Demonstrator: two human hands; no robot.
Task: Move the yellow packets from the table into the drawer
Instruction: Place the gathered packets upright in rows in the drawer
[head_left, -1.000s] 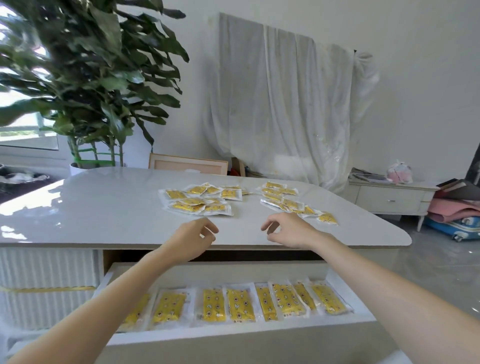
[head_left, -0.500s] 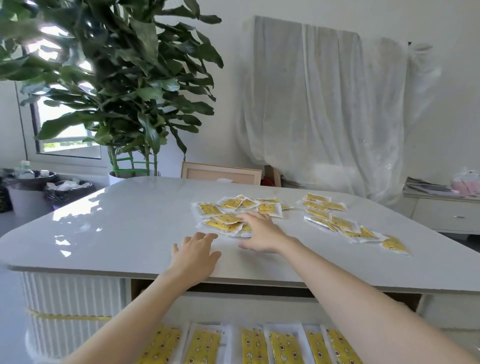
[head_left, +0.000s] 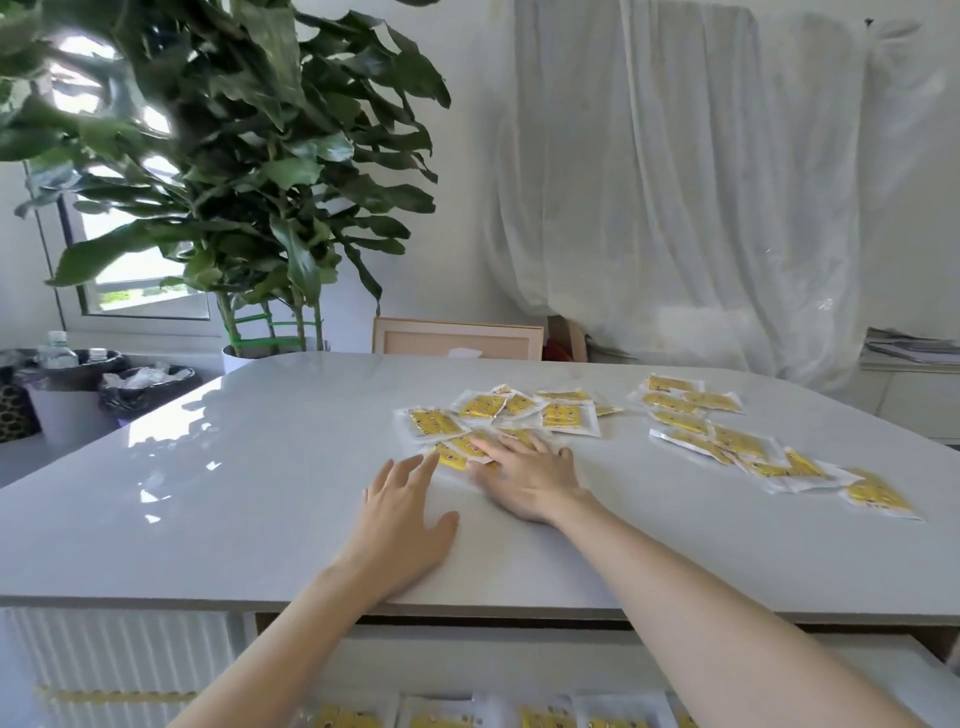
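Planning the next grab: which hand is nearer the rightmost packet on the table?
Right. The right hand is left of the rightmost packet, not touching it; the left hand lies further left.

The pale grey rounded table top (head_left: 260, 467) is smooth and super glossy, glare on its left side. The yellow packets (head_left: 562, 415) have shiny clear plastic wrappers. Far right, the draped white sheet (head_left: 675, 182) looks like thin matt cloth.

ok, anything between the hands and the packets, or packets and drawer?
Nothing visible. The right hand lies flat on the nearest packets; the left hand is flat on the table beside them. Only bare table lies between them and the near edge, and the drawer stands open just below it.
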